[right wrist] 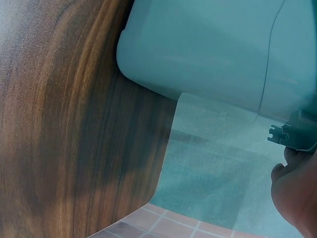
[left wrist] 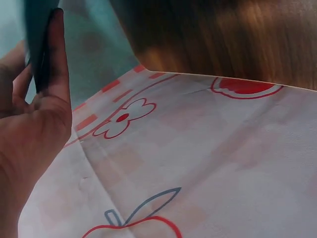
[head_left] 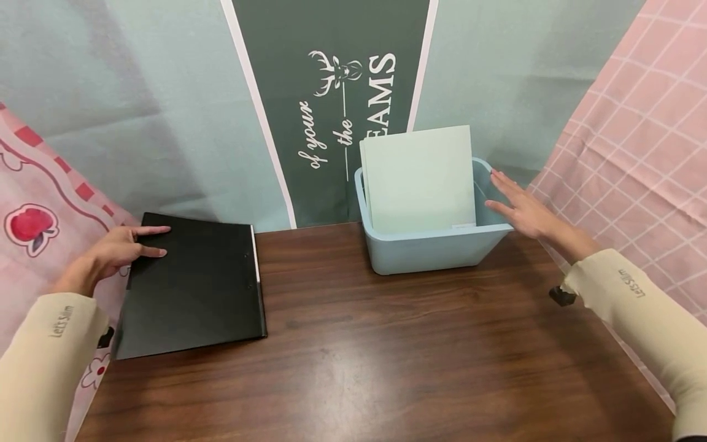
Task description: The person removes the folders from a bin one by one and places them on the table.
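Biggest thing here's the grey-green backdrop (head_left: 193, 110): dark panel in the middle w/ white lettering & a deer head. Next, the brown wood table (head_left: 353, 356), its back edge by the backdrop. Then the pink cloths: white-grid cloth (head_left: 652, 123) on my R, fruit-&-flower cloth (head_left: 66, 202) on my L. The blue bin (head_left: 425, 255) is at the back of the table, a bit R of ctr. Black folder (head_left: 193, 288) is at the L end, nr the fruit cloth, w/ a thin white strip along its R edge; can't tell if its lower edge touches the wood. In the bin: pale green folders (head_left: 422, 178), at least 2, close together & leaning, tops well above the rim. My L hand (head_left: 118, 245) pinches the black folder by its L edge, some fingers across the front, others behind. My R hand (head_left: 521, 209) holds the bin's R rim, some fingers spread over it, others under it in the R wrist view. Smallest: a white label (head_left: 464, 226), low on the front green folder, just above the rim.
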`<state>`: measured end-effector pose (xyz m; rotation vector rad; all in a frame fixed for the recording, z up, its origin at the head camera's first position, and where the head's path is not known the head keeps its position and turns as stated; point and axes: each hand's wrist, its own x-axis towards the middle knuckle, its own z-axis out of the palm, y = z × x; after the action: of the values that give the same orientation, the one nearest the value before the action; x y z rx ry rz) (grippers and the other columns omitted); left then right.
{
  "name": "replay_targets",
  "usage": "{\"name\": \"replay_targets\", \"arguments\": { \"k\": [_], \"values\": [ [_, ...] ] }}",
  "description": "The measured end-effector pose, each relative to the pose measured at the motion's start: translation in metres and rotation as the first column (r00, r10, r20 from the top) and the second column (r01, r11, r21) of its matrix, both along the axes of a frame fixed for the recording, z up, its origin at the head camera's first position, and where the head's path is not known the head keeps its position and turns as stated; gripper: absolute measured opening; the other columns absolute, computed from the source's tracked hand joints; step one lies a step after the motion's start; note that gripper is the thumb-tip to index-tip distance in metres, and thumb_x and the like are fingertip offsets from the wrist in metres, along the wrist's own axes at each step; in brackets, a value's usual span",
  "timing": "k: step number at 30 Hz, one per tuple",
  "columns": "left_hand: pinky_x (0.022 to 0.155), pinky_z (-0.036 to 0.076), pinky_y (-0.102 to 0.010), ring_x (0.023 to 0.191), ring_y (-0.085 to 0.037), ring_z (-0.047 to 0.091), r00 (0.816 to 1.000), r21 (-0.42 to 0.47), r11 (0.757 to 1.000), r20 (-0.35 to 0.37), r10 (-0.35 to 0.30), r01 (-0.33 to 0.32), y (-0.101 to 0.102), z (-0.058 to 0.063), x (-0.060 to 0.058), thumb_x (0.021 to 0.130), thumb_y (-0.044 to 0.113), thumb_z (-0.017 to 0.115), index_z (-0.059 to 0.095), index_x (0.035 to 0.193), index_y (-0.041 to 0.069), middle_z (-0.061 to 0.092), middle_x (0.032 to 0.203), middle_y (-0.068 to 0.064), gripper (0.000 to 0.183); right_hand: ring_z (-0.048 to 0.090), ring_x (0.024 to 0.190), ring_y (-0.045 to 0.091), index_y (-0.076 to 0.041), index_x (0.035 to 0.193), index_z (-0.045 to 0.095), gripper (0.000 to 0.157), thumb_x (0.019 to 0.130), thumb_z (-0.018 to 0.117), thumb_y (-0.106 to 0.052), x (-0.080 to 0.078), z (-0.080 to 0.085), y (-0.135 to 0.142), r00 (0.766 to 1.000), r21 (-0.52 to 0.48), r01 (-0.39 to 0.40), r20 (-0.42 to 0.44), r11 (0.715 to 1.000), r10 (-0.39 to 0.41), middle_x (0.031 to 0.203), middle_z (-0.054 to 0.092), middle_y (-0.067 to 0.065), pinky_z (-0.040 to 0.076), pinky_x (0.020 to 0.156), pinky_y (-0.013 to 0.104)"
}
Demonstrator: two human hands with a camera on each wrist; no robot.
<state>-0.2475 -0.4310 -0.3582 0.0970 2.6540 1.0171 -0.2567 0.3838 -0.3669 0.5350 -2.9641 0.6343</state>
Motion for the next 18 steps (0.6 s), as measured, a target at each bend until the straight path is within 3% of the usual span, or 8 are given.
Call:
{"name": "replay_targets", "arguments": {
  "k": [3, 5, 6, 10, 14, 17, 18],
  "values": [
    [0.038, 0.030, -0.028, 0.042, -0.007, 0.021, 1.000, -0.035, 0.999, 0.016, 0.011, -0.011, -0.001, -0.004, -0.002, 0.087, 0.022, 0.073, 0.040, 0.148, 0.002, 0.049, 0.075, -0.011, 0.072, -0.002, 0.150, 0.032, -0.008, 0.157, 0.007, 0.071, 0.104, 0.042, -0.039, 0.001, -0.001, -0.001, 1.000, 0.004, 0.000, -0.002, 1.000, 0.000, 0.164, -0.004, 0.007, 0.002, 0.118, 0.058],
    [0.037, 0.030, -0.028, 0.041, -0.007, 0.020, 1.000, -0.061, 0.998, 0.021, 0.009, -0.008, -0.002, -0.006, -0.004, 0.087, 0.023, 0.073, 0.040, 0.147, 0.002, 0.025, 0.054, 0.006, 0.072, -0.003, 0.150, 0.032, -0.008, 0.157, 0.006, 0.071, 0.104, 0.041, -0.039, 0.001, -0.002, -0.001, 1.000, 0.000, 0.000, -0.002, 1.000, 0.000, 0.164, -0.004, 0.006, 0.001, 0.118, 0.058],
    [0.037, 0.030, -0.028, 0.041, -0.007, 0.020, 1.000, -0.072, 0.997, 0.025, 0.009, -0.008, -0.002, -0.006, -0.004, 0.087, 0.024, 0.073, 0.040, 0.148, 0.002, 0.015, 0.053, 0.010, 0.073, -0.003, 0.150, 0.032, -0.008, 0.157, 0.006, 0.071, 0.104, 0.041, -0.039, 0.001, -0.002, -0.002, 1.000, -0.002, 0.000, -0.004, 1.000, 0.000, 0.164, -0.004, 0.006, 0.000, 0.118, 0.057],
    [0.038, 0.028, -0.028, 0.043, -0.008, 0.018, 0.999, -0.119, 0.992, 0.027, -0.027, 0.030, -0.001, -0.007, -0.008, 0.085, 0.028, 0.076, 0.037, 0.149, 0.003, 0.015, 0.056, 0.008, 0.079, -0.002, 0.150, 0.033, -0.008, 0.157, 0.006, 0.071, 0.104, 0.042, -0.039, 0.002, -0.003, -0.002, 1.000, -0.014, 0.003, -0.015, 1.000, -0.003, 0.164, -0.004, 0.007, -0.001, 0.118, 0.056],
    [0.043, 0.028, -0.028, 0.047, -0.010, 0.018, 0.996, -0.173, 0.981, 0.031, -0.081, 0.085, 0.001, -0.008, -0.011, 0.081, 0.032, 0.079, 0.034, 0.151, 0.002, 0.045, 0.080, -0.014, 0.088, -0.001, 0.150, 0.034, -0.007, 0.157, 0.007, 0.071, 0.104, 0.043, -0.038, 0.002, -0.004, -0.003, 1.000, -0.014, 0.005, -0.023, 1.000, -0.005, 0.164, -0.002, 0.008, 0.001, 0.119, 0.056],
    [0.043, 0.029, -0.028, 0.046, -0.010, 0.019, 0.994, -0.198, 0.974, 0.042, -0.103, 0.109, 0.002, -0.009, -0.012, 0.080, 0.032, 0.080, 0.031, 0.152, 0.002, 0.049, 0.086, -0.015, 0.092, -0.001, 0.150, 0.033, -0.007, 0.157, 0.007, 0.071, 0.104, 0.042, -0.038, 0.003, -0.005, -0.004, 1.000, -0.017, 0.009, -0.019, 1.000, -0.009, 0.164, -0.003, 0.008, 0.000, 0.119, 0.056],
    [0.042, 0.029, -0.027, 0.045, -0.009, 0.019, 0.994, -0.204, 0.973, 0.044, -0.103, 0.110, 0.002, -0.010, -0.013, 0.080, 0.030, 0.081, 0.031, 0.152, 0.002, 0.045, 0.074, -0.008, 0.092, -0.001, 0.150, 0.033, -0.007, 0.157, 0.007, 0.071, 0.104, 0.042, -0.038, 0.003, -0.005, -0.004, 1.000, -0.016, 0.010, -0.020, 1.000, -0.010, 0.164, -0.003, 0.008, 0.000, 0.119, 0.056]
  ]
}}
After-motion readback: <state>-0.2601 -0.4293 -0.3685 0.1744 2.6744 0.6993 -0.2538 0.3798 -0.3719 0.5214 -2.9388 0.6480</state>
